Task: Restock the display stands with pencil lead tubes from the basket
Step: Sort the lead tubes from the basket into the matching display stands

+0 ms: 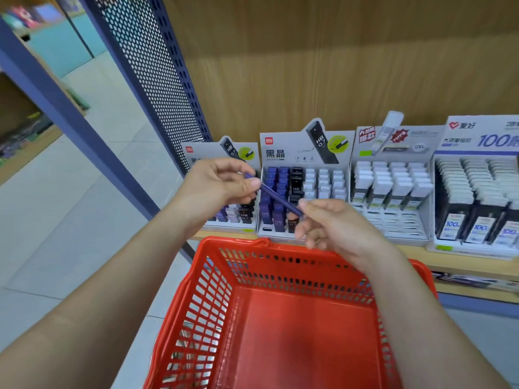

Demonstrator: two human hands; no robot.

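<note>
So both hands are on one dark blue pencil lead tube, held up at a slant just above the far rim of the red basket. The left hand pinches the upper end with its fingers curled in around it. The right hand pinches the lower end at its fingertips, the rest of that hand loosely curled. Right behind the tube, the display stands sit in a row on a wooden shelf. The one straight behind has columns of blue, black and white tubes. The leftmost is partly hidden by the left hand, and the two on the right hold white-capped packs.
</note>
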